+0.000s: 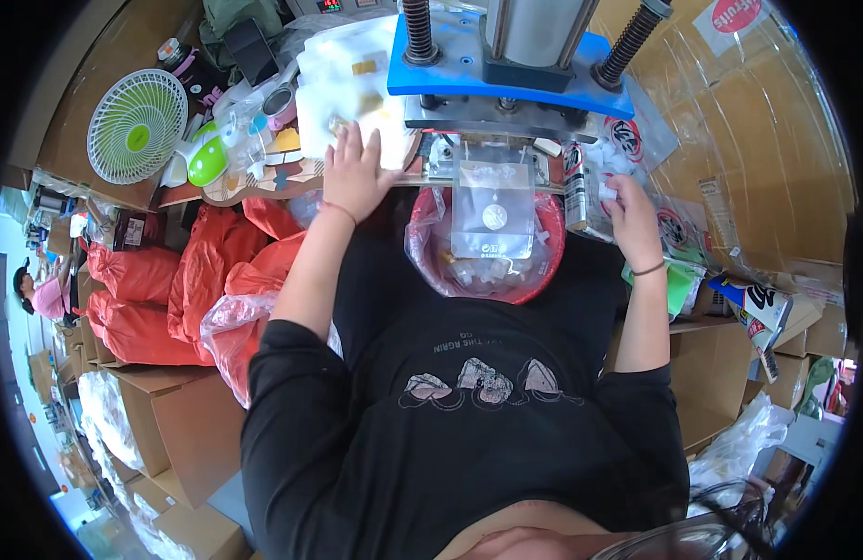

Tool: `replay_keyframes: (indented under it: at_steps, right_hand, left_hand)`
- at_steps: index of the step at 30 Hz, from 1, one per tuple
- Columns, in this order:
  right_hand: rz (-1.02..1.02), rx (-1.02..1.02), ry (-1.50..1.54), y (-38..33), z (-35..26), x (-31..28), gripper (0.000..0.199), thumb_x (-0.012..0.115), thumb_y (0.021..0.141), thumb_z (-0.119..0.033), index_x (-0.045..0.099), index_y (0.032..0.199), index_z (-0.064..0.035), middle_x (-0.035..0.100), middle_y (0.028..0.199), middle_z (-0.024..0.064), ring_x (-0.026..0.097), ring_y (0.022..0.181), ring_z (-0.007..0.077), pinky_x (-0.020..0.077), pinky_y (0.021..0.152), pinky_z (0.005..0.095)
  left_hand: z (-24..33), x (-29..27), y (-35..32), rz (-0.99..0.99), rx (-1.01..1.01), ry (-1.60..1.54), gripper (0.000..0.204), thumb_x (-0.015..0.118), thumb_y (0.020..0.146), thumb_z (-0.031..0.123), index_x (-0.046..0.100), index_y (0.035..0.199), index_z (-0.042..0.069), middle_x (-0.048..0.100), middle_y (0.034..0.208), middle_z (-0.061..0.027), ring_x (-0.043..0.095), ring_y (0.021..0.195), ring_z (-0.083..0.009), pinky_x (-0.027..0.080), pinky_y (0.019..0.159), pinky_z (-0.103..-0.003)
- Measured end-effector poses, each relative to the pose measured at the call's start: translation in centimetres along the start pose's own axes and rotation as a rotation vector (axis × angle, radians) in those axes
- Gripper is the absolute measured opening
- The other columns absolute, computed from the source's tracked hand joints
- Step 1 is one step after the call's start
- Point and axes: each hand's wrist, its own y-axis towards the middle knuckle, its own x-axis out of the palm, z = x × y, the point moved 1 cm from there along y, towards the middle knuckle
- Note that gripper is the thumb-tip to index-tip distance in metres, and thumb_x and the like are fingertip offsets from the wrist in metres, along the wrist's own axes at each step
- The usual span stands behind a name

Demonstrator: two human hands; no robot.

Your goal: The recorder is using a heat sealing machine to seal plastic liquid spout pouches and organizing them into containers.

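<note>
Seated worker at a small blue-topped press (506,70), seen from above. A clear plastic pouch (493,210) with a round silvery piece inside hangs from the front edge of the press bed, directly over a red-lined bin (553,252) between the worker's knees; the bin already holds a layer of similar clear pouches, which suggests that a good many pieces are finished, though how many remain cannot be judged. The left hand (355,173) lies spread, palm down and fingers loose, on a stack of white packets (343,103) to the left of the press, touching the top one without visibly gripping it. The right hand (630,219) is curled around a bunch of crumpled clear wrappers (604,168) just right of the press bed (whether the grip is firm cannot be told from here). The pouch under the press appears ready to drop, and fresh stock under both hands implies that the work is mid-run. The bench (254,191) is a cluttered wooden surface carrying a small white and green desk fan (137,126), a green and white handheld device (205,161), tape rolls and scraps. Around the seat stand red-orange sacks (161,299), open cardboard cartons (184,420) and bags of clear film; cardboard sheeting lines the wall to the right, and another person sits far off at the left edge.
</note>
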Motion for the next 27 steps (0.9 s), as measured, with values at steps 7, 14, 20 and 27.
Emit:
replay_keyframes:
  at_steps: [7,14,20,27]
  right_hand:
    - [-0.132,0.201,0.509,0.8,-7.0,-0.2,0.018,0.064,0.091,-0.005,0.061,0.108,-0.0011,0.065,0.096,0.0096,0.062,0.085,0.0202,0.0494,0.077,0.0307]
    - [-0.147,-0.146,0.663,4.0,-13.4,0.4,0.016,0.063,0.091,-0.004,0.067,0.105,-0.0014,0.066,0.096,0.0073,0.063,0.089,0.0201,0.0492,0.08,0.0319]
    - [-0.193,-0.273,0.526,4.4,-12.1,-0.1,0.016,0.063,0.09,-0.004,0.067,0.106,-0.0009,0.066,0.096,0.009,0.063,0.09,0.0212,0.0488,0.082,0.032]
    - [-0.19,0.017,0.637,3.7,-10.5,-2.1,0.015,0.059,0.094,-0.007,0.066,0.105,-0.0006,0.064,0.099,0.0092,0.062,0.091,0.0213,0.0477,0.082,0.0321]
  left_hand:
    - [0.9,-0.3,-5.0,-0.322,-0.234,-0.518,0.037,0.069,0.092,0.024,0.064,0.119,-0.001,0.07,0.094,-0.0157,0.068,0.088,-0.0307,0.053,0.079,-0.038]
    - [8.4,-3.7,-3.2,-0.694,-0.51,-1.228,0.022,0.07,0.094,0.02,0.072,0.09,-0.002,0.066,0.072,0.0012,0.056,0.068,-0.0033,0.047,0.062,-0.023]
    - [12.5,-4.3,-3.0,-0.886,-0.68,-1.626,0.023,0.07,0.095,0.022,0.072,0.089,0.001,0.066,0.074,0.0028,0.056,0.069,-0.0042,0.047,0.064,-0.023]
    - [14.9,-2.4,-4.7,-1.056,-0.644,-1.671,0.025,0.068,0.097,0.026,0.072,0.094,0.002,0.067,0.082,0.0028,0.058,0.073,-0.0043,0.048,0.068,-0.023]
